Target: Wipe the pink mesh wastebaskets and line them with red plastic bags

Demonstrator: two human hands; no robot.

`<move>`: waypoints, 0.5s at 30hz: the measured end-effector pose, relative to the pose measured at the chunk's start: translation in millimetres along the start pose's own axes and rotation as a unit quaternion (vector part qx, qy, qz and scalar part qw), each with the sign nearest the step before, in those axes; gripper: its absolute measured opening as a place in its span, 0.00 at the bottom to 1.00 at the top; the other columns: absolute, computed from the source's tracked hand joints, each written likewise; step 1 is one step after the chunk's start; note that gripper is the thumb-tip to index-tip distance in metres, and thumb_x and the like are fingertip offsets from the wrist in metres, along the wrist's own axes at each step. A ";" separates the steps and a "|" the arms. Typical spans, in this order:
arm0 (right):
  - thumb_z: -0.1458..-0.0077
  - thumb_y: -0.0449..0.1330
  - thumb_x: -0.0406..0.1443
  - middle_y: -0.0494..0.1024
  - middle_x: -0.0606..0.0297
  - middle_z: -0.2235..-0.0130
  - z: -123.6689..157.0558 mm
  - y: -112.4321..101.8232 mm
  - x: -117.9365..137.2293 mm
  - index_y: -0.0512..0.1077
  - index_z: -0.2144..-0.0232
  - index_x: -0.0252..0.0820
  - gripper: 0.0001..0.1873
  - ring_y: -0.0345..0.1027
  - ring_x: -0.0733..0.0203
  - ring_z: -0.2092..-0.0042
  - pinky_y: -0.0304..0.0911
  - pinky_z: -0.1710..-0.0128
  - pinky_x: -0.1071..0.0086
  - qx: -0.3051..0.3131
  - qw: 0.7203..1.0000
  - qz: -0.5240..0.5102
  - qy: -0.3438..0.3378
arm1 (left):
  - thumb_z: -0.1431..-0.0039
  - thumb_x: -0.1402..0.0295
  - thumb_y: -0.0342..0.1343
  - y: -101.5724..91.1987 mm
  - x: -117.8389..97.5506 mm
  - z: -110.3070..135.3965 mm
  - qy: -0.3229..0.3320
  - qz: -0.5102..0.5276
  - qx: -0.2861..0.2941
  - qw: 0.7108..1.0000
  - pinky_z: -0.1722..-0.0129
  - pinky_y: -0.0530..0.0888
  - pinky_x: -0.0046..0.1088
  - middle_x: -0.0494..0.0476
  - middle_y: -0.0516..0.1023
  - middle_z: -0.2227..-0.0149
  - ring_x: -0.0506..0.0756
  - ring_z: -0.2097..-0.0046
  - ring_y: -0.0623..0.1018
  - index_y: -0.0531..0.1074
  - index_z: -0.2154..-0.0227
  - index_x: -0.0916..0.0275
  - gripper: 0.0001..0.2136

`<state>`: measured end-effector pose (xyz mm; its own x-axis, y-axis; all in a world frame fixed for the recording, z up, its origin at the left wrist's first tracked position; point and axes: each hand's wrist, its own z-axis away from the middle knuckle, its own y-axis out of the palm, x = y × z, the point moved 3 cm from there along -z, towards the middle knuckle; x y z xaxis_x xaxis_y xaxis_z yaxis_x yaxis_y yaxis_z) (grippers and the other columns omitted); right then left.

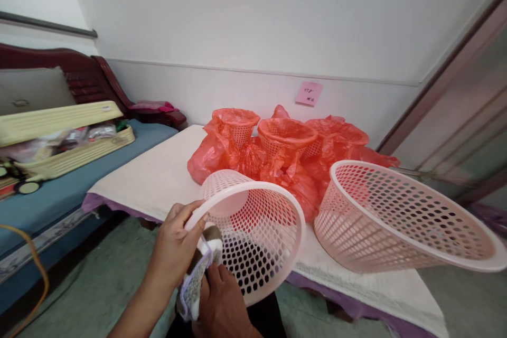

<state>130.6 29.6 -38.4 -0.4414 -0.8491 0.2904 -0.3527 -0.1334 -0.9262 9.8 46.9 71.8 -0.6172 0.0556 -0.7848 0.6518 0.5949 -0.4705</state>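
A pale pink perforated plastic basket (273, 190) lies tilted on its side, its mouth turned toward me. My left hand (180, 237) grips the left part of its rim, thumb inside and fingers outside. In my right hand (224, 296) is a grey, brown and white cloth (196, 274) with lilac edging, bunched against the basket's inner wall just below my left hand. My right fingers are closed around the cloth and partly hidden. To the right, a second pink perforated basket (356, 237) leans on the table.
Several baskets wrapped in red plastic bags (285, 142) crowd the back of the white-covered table (150, 169). A pink note (309, 94) is stuck to the wall. At left, a blue-covered wooden sofa (154, 132) holds an open cream case (79, 158) full of things.
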 end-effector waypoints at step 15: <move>0.53 0.58 0.29 0.68 0.56 0.44 -21.6 -47.5 -10.1 0.65 0.47 0.43 0.28 0.64 0.55 0.44 0.62 0.46 0.65 -0.027 0.978 -0.207 -0.008 | 0.40 0.54 0.53 -9.0 23.1 50.5 -0.086 0.086 -0.097 0.988 0.63 0.66 0.26 0.50 0.71 0.65 0.53 0.62 0.71 0.75 0.58 0.56 0.15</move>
<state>134.0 55.6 7.8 -0.2375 -0.7361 0.6338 -0.5419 -0.4411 -0.7154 11.9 2.4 37.6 -0.4091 0.0419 -0.9115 0.6336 0.7319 -0.2507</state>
